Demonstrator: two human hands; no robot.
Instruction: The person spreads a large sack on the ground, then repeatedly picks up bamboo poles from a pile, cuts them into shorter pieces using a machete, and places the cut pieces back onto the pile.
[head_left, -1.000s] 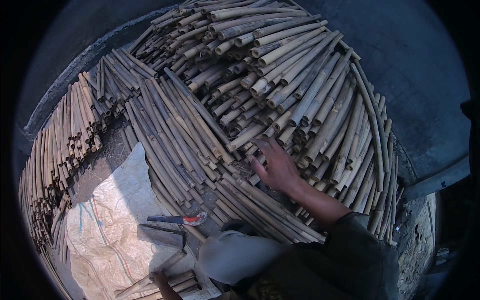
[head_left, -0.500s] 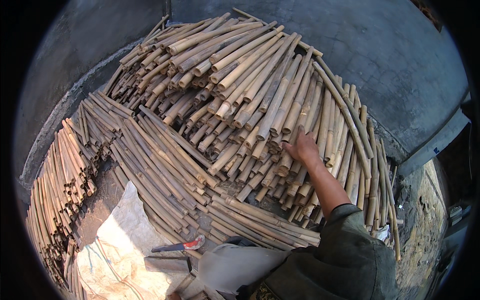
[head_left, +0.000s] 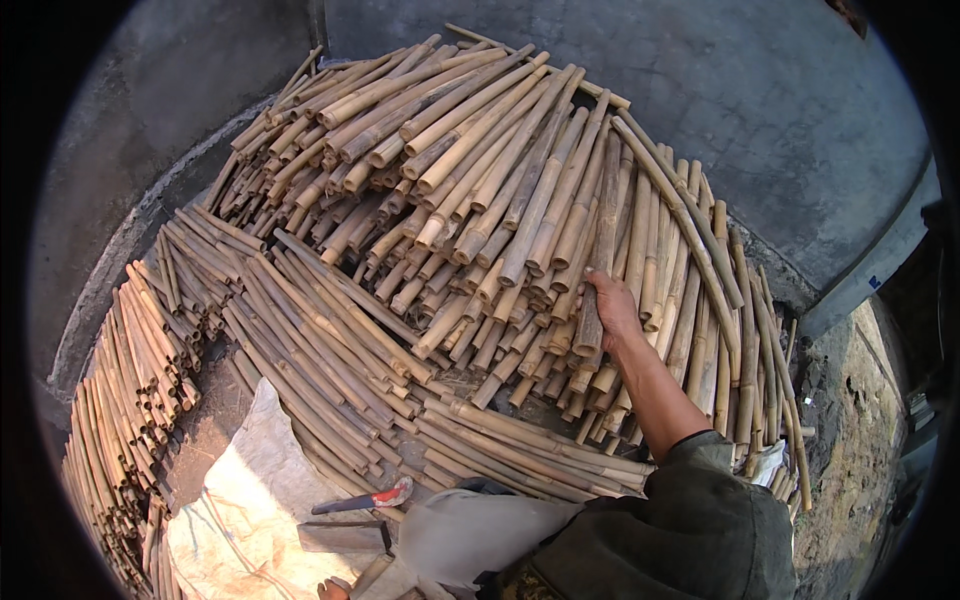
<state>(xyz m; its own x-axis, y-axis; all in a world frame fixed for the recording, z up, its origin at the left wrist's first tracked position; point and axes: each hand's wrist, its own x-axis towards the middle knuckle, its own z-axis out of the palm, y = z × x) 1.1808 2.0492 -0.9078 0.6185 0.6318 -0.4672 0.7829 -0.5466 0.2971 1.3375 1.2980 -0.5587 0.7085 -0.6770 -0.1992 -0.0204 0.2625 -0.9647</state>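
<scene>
My right hand [head_left: 614, 305] reaches into the big heap of bamboo poles on the right. Its fingers are closed round a greyish-brown bamboo pole [head_left: 604, 225] near the cut end that faces me. This pole lies on top of the heap, among lighter yellow-brown ones. Of my left hand [head_left: 335, 589] only some fingers show at the lower edge, beside a wooden block [head_left: 345, 537] and a pale sack sheet [head_left: 240, 500]. What the left hand holds, if anything, is out of sight.
A tool with a red and dark body [head_left: 362, 498] lies by the block, near my grey-clad knee [head_left: 480, 535]. Lower rows of bamboo [head_left: 310, 340] spread to the left, with another stack [head_left: 120, 370] at far left. Grey walls [head_left: 740, 110] stand behind the heap.
My right hand has closed round the greyish pole, whose cut end now sticks out nearer me. Fingers of my left hand show more at the lower edge. The view has shifted slightly.
</scene>
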